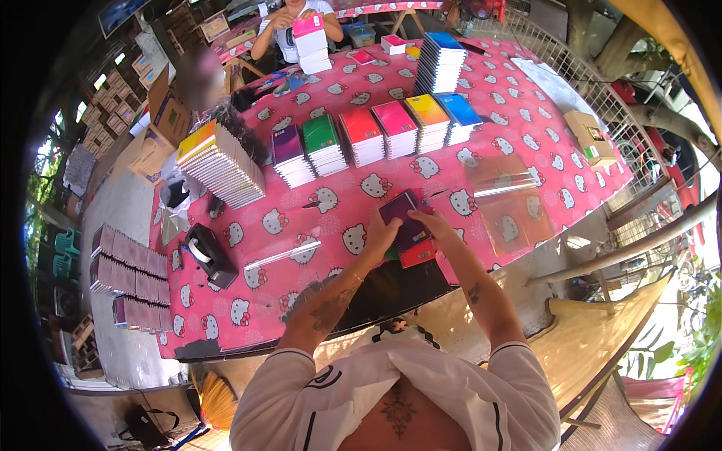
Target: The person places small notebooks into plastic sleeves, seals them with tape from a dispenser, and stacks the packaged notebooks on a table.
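In front of me, near the table's front edge, I hold a dark purple spiral notebook (404, 214) by its two sides. My left hand (383, 231) grips its left side with the thumb on the cover. The right side is in my right hand (436, 225), thumb likewise on top. Below it a red notebook (418, 255) shows, with a sliver of green at its left; whether these are held or lying on the table I cannot tell. Beyond my hands stand short notebook stacks, among them purple (286, 144), green (321, 134), red (361, 126), pink (394, 119), yellow (427, 111) and blue (458, 110).
A black tape dispenser (212, 259) sits at the left, near a tall yellow-topped stack (218, 161). Clear plastic sleeves (511, 210) lie right of my hands. A tall blue-topped stack (439, 64) stands farther back. Across the table another person (297, 30) handles a pink-topped stack (310, 37).
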Demonstrator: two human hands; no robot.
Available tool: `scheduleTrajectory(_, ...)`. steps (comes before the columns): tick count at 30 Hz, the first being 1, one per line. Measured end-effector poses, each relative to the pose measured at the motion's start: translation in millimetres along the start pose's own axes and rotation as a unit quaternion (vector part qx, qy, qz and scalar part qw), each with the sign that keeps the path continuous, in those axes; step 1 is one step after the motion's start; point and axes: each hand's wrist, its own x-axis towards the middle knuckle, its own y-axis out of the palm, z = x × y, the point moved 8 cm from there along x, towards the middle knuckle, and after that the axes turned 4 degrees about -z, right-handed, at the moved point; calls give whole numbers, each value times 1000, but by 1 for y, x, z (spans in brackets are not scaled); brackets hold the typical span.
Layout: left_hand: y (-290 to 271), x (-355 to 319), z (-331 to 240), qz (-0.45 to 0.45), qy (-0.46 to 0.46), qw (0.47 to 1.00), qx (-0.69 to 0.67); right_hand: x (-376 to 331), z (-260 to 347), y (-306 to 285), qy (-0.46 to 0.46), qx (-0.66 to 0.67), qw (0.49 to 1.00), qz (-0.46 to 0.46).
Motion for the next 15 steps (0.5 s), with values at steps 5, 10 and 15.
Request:
scheduleTrajectory(5,-47,-81,-18,59,200,978,-25,-49,7,4,-16,-15,998,51)
scheduleTrajectory(10,-17,-183,-76,12,621,692,368,-92,-10,13,104,15,983,151)
scheduleTrajectory(15,-44,-148,-104,30,349,934,75,-115,40,16,-187,-11,961,202)
